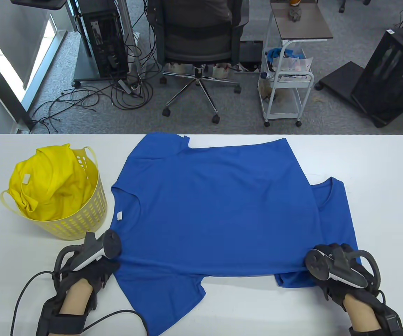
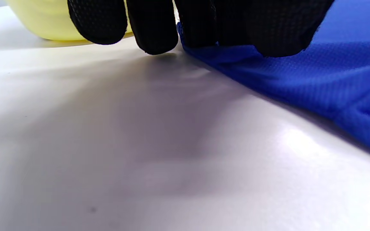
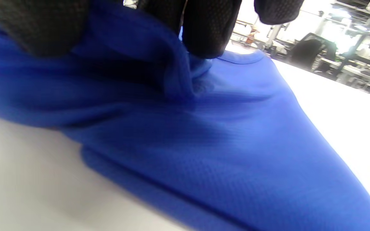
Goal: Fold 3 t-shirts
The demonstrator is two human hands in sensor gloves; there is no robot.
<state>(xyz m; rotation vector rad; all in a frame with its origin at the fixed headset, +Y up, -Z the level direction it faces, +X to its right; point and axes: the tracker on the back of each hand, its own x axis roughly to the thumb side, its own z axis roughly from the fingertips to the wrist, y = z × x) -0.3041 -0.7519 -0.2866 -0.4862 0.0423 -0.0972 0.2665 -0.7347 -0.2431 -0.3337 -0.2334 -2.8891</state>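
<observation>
yellow basket (image 1: 82,217) beside blue tee (image 1: 215,206)

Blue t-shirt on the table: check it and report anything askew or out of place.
The large blue t-shirt lies skewed across the white table, partly covering a second, folded blue t-shirt at its right. Its near sleeve hangs toward the table's front edge. The yellow t-shirt sits crumpled in the yellow perforated plastic basket.

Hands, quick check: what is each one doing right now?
Left hand: pinching the near edge of the blue t-shirt.
Right hand: gripping bunched blue t-shirt fabric at its near right corner.
</observation>
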